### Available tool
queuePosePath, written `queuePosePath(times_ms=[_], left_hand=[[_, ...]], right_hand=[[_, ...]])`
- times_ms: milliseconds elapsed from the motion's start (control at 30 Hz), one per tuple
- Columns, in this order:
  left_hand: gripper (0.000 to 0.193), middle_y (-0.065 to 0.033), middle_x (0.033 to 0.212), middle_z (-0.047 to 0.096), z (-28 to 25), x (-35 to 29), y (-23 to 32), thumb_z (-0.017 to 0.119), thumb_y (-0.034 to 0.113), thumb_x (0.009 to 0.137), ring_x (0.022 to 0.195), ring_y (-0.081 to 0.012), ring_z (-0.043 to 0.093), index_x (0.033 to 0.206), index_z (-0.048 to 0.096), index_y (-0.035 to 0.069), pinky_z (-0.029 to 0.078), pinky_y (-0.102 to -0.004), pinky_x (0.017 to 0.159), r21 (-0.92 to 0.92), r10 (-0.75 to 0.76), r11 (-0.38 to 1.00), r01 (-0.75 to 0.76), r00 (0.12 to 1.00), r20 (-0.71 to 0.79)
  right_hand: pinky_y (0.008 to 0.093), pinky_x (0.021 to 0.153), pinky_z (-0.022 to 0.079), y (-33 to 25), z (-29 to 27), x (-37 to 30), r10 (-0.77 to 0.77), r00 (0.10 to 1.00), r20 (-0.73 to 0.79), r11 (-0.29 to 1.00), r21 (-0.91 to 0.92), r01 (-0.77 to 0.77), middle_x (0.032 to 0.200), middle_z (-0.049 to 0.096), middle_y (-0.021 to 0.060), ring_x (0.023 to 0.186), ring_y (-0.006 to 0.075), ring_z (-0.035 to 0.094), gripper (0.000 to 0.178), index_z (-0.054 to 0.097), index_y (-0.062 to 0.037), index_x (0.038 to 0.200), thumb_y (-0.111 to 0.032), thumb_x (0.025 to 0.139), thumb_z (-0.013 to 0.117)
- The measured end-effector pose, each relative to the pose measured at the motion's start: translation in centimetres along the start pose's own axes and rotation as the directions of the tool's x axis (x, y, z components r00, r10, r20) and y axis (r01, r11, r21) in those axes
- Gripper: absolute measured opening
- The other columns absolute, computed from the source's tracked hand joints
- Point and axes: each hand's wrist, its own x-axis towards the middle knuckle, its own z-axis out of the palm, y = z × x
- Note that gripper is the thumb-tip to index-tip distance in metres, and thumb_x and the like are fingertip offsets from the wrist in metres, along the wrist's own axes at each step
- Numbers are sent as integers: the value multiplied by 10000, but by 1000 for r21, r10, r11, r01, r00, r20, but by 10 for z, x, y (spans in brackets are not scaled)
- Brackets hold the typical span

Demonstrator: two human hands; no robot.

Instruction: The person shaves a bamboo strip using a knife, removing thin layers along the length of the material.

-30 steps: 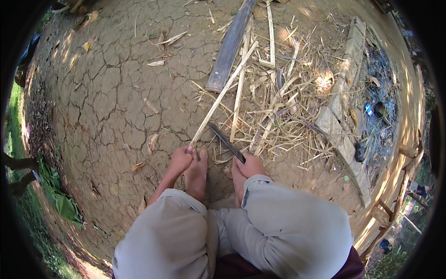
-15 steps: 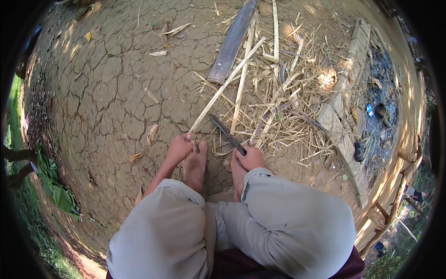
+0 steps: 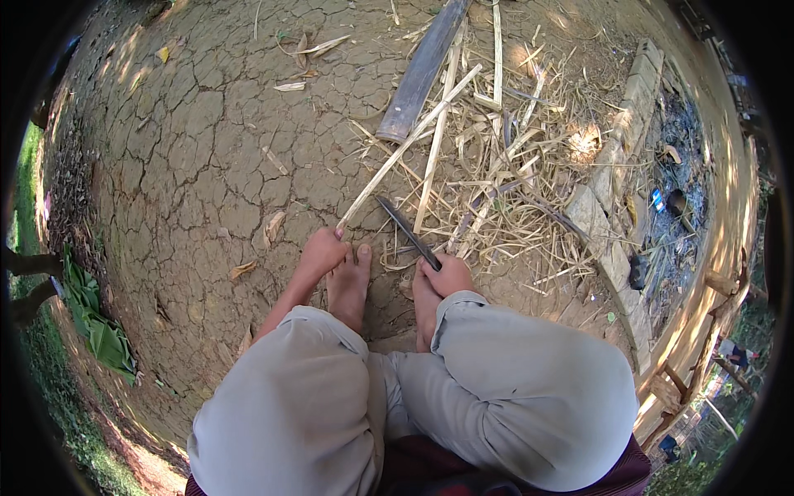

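- There are two hands. The left hand (image 3: 324, 250) has its fingers clamped on the near end of one long, pale strip (image 3: 401, 153).
- That strip runs far and to the right, past the near end of one dark, flat piece of wood (image 3: 423, 73).
- The right hand (image 3: 448, 274) has its fingers clamped on the near end of one dark knife (image 3: 408, 232).
- The knife's tip points far and left. It is just right of the strip; I cannot tell if they touch.
- There are two bare feet, a left foot (image 3: 347, 291) beside the left hand and a right foot (image 3: 425, 307) beside the right hand.
- Two knees in pale trousers (image 3: 285, 405) are at the near side.
- Two more long strips lie loose to the right of the held one: a nearer strip (image 3: 438, 142) and a farther strip (image 3: 498, 54).
- One big, messy pile of shavings (image 3: 529, 198) is on the right, with too many bits to count.
- Two brown dry leaves (image 3: 274, 227) lie left of the left hand on the cracked ground (image 3: 186, 174).
- One bunch of green leaves (image 3: 101, 326) is far over on the left.
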Motion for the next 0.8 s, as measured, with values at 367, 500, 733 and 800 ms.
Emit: queuePosePath(times_ms=[367, 500, 733, 800], left_hand=[[308, -224, 741, 675, -8, -5, 8, 528, 237, 938, 743, -381, 681, 875, 673, -27, 518, -470, 719, -83, -2, 997, 7, 998, 61], [306, -249, 759, 659, -8, -10, 9, 526, 240, 941, 752, -409, 661, 883, 658, -30, 505, -481, 720, -115, 21, 993, -15, 998, 56], [304, -280, 825, 649, -8, -14, 12, 515, 245, 947, 803, -450, 631, 942, 644, -30, 489, -500, 735, -172, -15, 985, 32, 995, 98], [310, -285, 845, 649, -13, -16, 13, 507, 247, 953, 821, -457, 629, 943, 647, -30, 486, -510, 741, -145, 7, 989, 10, 994, 113]], right_hand=[[456, 744, 522, 0, -1, -1, 18, 1000, -6, 1000, 0, -18, 797, 681, 204, 782, 402, 663, 371, 719, -83, 906, -444, 861, 646], [455, 741, 523, -5, -5, -2, 21, 1000, 16, 1000, 16, -21, 799, 683, 204, 781, 402, 663, 378, 721, -82, 916, -449, 865, 650], [480, 733, 524, 1, 0, -2, -29, 998, -47, 999, 27, 30, 742, 667, 211, 761, 418, 659, 409, 705, -52, 844, -450, 882, 621], [487, 725, 519, -2, -4, -3, 19, 1000, 24, 997, 75, -21, 731, 660, 216, 752, 422, 654, 453, 695, -40, 826, -478, 901, 604]])
